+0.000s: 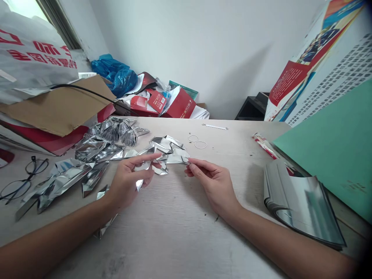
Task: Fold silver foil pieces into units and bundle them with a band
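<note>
My left hand (pixel 129 182) is curled round a small silver foil pouch (pixel 144 166), thumb and fingers pinching it above the pale wooden table (pixel 174 232). My right hand (pixel 210 182) lies beside it, fingertips pinching the edge of another silver pouch (pixel 177 158) that rests on the table. More loose foil pouches (pixel 167 144) lie just beyond both hands. A larger heap of silver pouches (pixel 87 155) spreads to the left of my left hand.
A neat stack of flat silver pouches (pixel 299 201) sits at the right, next to a green sheet (pixel 334 147). Two rubber bands (pixel 197 141) lie beyond the pouches. Glasses (pixel 20 182) rest at the left edge. Cardboard, red boxes (pixel 174 102) and a blue bag (pixel 116 75) crowd the back left.
</note>
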Demonstrator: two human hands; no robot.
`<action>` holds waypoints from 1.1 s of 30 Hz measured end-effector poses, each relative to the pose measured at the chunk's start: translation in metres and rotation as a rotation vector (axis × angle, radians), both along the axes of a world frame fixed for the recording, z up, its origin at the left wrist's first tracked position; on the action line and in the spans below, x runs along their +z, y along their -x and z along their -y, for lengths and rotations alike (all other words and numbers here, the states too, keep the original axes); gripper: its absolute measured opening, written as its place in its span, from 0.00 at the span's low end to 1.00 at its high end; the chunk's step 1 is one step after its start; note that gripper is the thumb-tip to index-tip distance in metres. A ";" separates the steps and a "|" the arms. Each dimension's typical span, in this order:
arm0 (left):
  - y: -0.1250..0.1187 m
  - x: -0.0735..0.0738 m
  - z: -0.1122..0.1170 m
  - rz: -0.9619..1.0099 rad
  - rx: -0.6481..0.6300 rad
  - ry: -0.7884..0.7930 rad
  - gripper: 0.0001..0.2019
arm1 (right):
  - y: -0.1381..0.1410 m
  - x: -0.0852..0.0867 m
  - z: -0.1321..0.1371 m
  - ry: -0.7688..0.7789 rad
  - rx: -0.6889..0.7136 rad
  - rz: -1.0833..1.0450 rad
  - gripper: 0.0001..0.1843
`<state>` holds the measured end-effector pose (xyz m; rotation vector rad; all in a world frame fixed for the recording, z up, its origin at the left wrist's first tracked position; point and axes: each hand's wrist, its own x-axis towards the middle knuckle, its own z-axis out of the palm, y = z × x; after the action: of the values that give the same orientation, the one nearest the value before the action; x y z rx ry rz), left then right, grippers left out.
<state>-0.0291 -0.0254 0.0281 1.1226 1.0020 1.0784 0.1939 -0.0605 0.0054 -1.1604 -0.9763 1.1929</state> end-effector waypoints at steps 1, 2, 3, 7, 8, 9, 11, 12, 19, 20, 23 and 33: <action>0.000 -0.001 0.001 -0.043 0.008 -0.042 0.22 | 0.000 0.000 0.000 -0.001 -0.003 0.012 0.20; -0.001 -0.001 0.002 -0.112 0.029 -0.089 0.22 | 0.000 -0.001 0.000 -0.003 0.001 0.019 0.20; -0.002 -0.001 0.002 -0.195 0.060 -0.140 0.22 | 0.000 -0.002 0.000 -0.006 0.007 0.022 0.20; -0.007 -0.001 0.004 -0.418 0.111 -0.360 0.16 | -0.001 -0.004 -0.002 -0.012 0.039 0.007 0.20; -0.007 -0.001 0.004 -0.435 0.097 -0.400 0.15 | -0.001 -0.004 -0.002 -0.012 0.048 -0.009 0.19; -0.007 -0.001 0.004 -0.450 0.078 -0.425 0.14 | -0.001 -0.004 -0.002 -0.011 0.057 -0.031 0.19; -0.004 -0.003 0.003 -0.478 0.049 -0.420 0.13 | -0.002 -0.004 -0.003 -0.006 0.071 -0.075 0.18; -0.003 -0.004 0.003 -0.476 0.036 -0.392 0.13 | -0.002 -0.005 -0.004 -0.001 0.073 -0.094 0.17; 0.001 -0.011 -0.002 -0.207 0.040 -0.141 0.12 | -0.002 -0.005 -0.005 0.059 0.067 -0.127 0.16; 0.000 -0.011 -0.002 -0.175 0.046 -0.123 0.11 | -0.002 -0.004 -0.005 0.065 0.063 -0.131 0.16; -0.003 -0.011 -0.003 -0.110 0.074 -0.060 0.10 | -0.002 -0.001 -0.005 0.074 0.046 -0.147 0.17; -0.006 -0.006 0.007 -0.348 -0.071 -0.170 0.18 | -0.002 -0.004 -0.005 0.056 -0.012 -0.066 0.20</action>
<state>-0.0233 -0.0329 0.0225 1.5103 1.1455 0.9424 0.1962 -0.0558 0.0012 -1.1614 -0.8902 1.2484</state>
